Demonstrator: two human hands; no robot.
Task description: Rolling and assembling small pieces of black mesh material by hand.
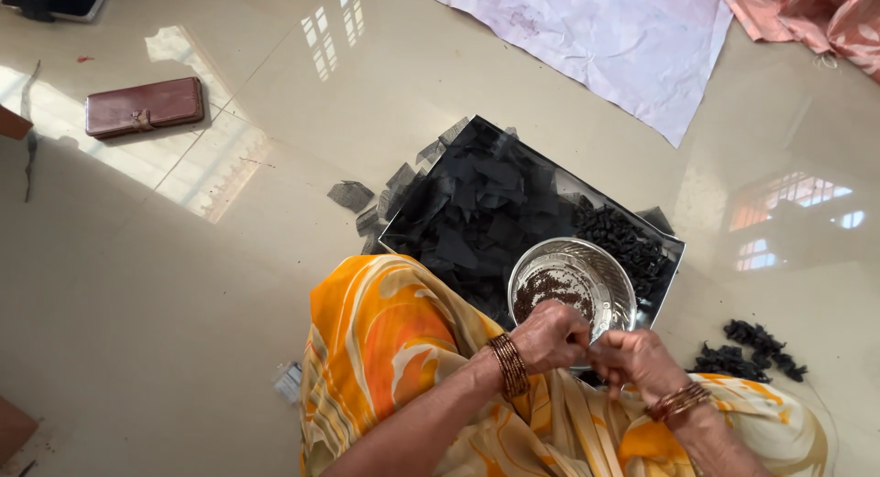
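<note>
A brown leather wallet [144, 107] lies far left on the glossy floor. Cut black squares [477, 197] fill most of the shallow metal tray [396, 222]. Above the round steel bowl of dark grains [573, 283], the left hand [548, 336] and right hand [635, 359] meet, fingers pinched on something too small to identify. Rolled black pieces [752, 350] form a small pile at right, so judging by this, most squares remain.
</note>
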